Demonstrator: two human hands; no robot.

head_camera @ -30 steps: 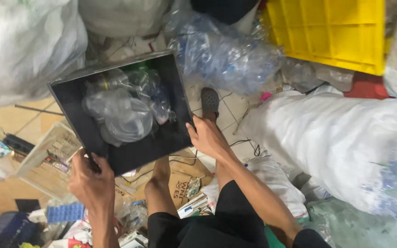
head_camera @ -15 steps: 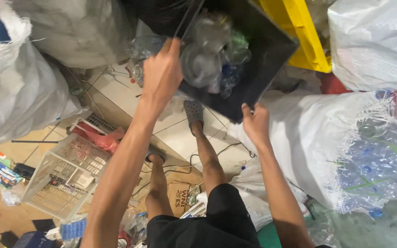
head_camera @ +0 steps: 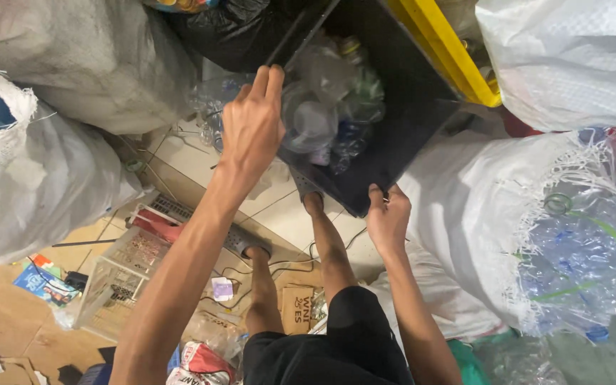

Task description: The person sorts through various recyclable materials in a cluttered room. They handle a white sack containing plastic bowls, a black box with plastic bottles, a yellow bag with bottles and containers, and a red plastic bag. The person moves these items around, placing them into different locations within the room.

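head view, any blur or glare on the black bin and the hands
Head view: the black bin is dark but sharp; small glints show on the clear bottles inside; left hand and right hand are evenly lit, barely blurred.

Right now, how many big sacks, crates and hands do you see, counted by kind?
White woven sacks: 4 (top left, left, top right, right)
Black crate of plastic bottles: 1
Yellow crate: 1
Hands on the black crate: 2 (left hand, right hand)
Total: 8
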